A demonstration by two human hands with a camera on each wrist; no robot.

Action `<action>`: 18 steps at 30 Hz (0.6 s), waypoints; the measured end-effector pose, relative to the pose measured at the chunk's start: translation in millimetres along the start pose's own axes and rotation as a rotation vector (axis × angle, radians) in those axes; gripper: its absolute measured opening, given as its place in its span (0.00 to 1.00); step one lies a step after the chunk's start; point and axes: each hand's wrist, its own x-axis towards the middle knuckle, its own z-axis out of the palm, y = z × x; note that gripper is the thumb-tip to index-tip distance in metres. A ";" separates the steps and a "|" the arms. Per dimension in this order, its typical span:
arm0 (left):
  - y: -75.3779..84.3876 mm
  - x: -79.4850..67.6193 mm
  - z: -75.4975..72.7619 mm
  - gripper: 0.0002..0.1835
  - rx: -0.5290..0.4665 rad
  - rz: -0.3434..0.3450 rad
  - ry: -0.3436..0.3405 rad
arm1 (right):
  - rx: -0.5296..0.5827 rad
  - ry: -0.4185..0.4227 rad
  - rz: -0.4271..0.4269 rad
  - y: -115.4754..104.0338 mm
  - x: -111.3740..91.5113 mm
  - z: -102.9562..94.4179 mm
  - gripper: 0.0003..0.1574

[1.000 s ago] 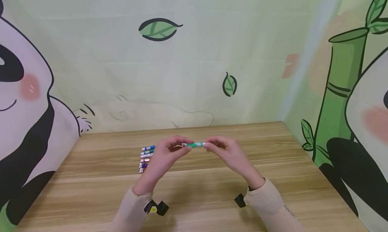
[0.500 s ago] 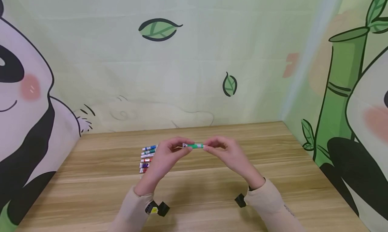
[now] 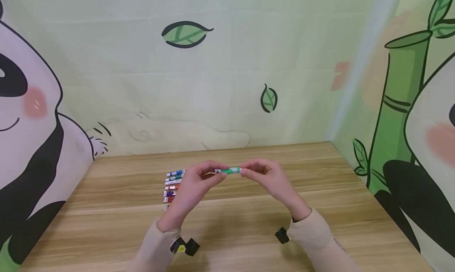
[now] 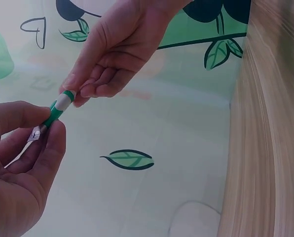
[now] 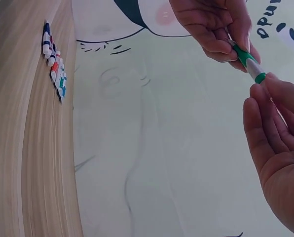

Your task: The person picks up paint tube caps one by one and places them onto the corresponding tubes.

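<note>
A small green and silver-white paint tube (image 3: 230, 170) is held level above the table between both hands. My left hand (image 3: 198, 185) pinches its flat crimped end between thumb and fingers. At the opposite end, the thumb and fingertips of my right hand (image 3: 269, 181) pinch the tube's cap, which their tips hide. In the left wrist view the green tube (image 4: 55, 111) slants between the two hands. The right wrist view shows the same tube (image 5: 249, 63) with the right fingertips right at its green-banded end.
Several paint tubes (image 3: 172, 187) lie in a column on the wooden table (image 3: 117, 208), left of my left hand and partly hidden by it. A printed cloth backdrop (image 3: 227, 86) with pandas, leaves and bamboo rises behind the table and along its sides.
Both hands stay almost in place on the tube, with the right fingertips shifting slightly at the cap. A little more of the column of tubes shows beside the left wrist.
</note>
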 end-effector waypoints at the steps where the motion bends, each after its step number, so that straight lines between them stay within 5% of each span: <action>1: 0.6 -0.1 0.5 0.09 -0.001 0.003 0.000 | 0.007 0.003 0.003 -0.1 0.0 -0.2 0.10; 18: 2.9 -1.9 4.8 0.08 -0.016 0.032 -0.009 | -0.027 0.020 0.056 0.0 -0.6 -1.4 0.14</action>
